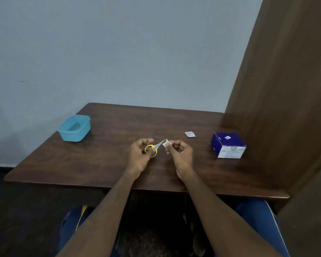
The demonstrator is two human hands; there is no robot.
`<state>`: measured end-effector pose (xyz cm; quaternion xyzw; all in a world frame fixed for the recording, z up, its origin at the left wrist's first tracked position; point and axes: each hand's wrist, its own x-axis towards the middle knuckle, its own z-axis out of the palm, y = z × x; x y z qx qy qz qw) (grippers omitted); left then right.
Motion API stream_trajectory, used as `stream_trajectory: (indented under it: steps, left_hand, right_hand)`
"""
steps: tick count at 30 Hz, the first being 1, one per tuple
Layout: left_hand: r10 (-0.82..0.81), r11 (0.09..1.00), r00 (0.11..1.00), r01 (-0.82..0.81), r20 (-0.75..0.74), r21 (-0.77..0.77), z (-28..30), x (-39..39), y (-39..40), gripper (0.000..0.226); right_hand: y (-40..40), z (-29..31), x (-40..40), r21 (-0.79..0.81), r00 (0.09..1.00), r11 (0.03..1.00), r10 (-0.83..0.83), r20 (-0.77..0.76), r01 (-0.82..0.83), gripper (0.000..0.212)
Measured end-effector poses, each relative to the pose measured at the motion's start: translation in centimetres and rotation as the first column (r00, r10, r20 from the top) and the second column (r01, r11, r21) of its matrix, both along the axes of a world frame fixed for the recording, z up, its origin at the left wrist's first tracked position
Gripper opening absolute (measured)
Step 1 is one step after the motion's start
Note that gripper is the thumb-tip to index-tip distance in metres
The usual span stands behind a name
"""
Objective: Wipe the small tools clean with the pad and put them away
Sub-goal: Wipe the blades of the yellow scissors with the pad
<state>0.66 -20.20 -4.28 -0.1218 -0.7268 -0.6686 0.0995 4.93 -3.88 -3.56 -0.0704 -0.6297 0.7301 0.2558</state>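
— Both forearms reach in from the near edge over the table (104,164). What is each hand doing?

— Left hand (140,154) has its fingers curled round the yellow handles of the small scissors (153,148), with the metal blades pointing far and right, raised off the table. Right hand (180,152) pinches a small white pad (166,143) between thumb and fingertips, its other fingers curled in.

— Do pad and blades meet?

— The pad sits right at the blade tips, touching or just beside them; I cannot tell which.

— And the containers?

— A blue plastic tub (74,128) stands open at the far left of the table, well apart from the hands. What is inside it I cannot make out. On the right, near the brown panel, sits a closed dark blue box (228,145) with a white front face.

— Anything else on the table?

— A small flat wrapper (190,134) lies between the right hand and the box, a little farther back.
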Motion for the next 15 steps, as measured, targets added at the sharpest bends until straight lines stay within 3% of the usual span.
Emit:
stream_trajectory:
  steps: [5,15]
  left_hand:
    - [-0.091,0.983,0.996,0.088,0.009,0.160,0.1,0.0,-1.0,0.033]
    - [-0.202,0.979,0.979,0.202,-0.025,0.014,0.2,0.2,-0.5,0.026]
  right_hand:
    - [0.1,0.1,0.1,0.072,0.984,0.983,0.173,-0.044,-0.170,0.008]
    - [0.5,-0.5,-1.0,0.064,0.984,0.984,0.168,-0.054,-0.165,0.007]
